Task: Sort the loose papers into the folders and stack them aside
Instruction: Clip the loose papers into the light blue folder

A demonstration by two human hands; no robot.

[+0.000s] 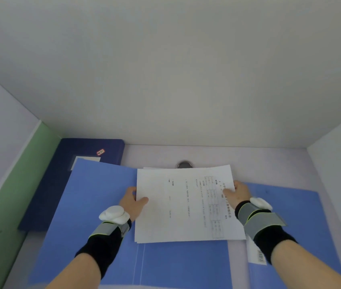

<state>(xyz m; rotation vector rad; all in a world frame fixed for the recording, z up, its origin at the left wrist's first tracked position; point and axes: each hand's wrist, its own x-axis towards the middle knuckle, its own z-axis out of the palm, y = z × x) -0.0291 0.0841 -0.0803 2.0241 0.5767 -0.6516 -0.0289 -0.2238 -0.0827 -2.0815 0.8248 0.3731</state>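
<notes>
Papers: stack of white printed sheets [186,205], held flat at the centre of the view, with the printed lines running sideways to the person.
Left hand: left hand [133,202] grips the stack's nine o'clock edge, thumb on top; the other fingers are under the sheets, out of sight.
Right hand: right hand [238,192] pinches the three o'clock edge near the far corner, thumb over the print.
Folder beneath: wide light-blue plastic folder [94,205] lies open directly under the stack, with spine creases showing at six o'clock.
Dark folder: navy-blue closed folder [61,174] sits at ten o'clock from the papers, its near corner covered by the light-blue cover. It carries a small red-and-white sticker [100,152].
Second folder: another light-blue folder [303,222] lies at four o'clock, partly under the right forearm, with a white barcode label [259,256] on its near edge.
Desk: pale lilac tabletop [155,155], boxed in by white walls.
Grommet: round grey metal disc [184,164] sits at twelve o'clock, just behind the stack.
Side panel: green strip [9,195] runs along the nine o'clock side.
Wrists: black bands with grey straps [259,217] on both.
</notes>
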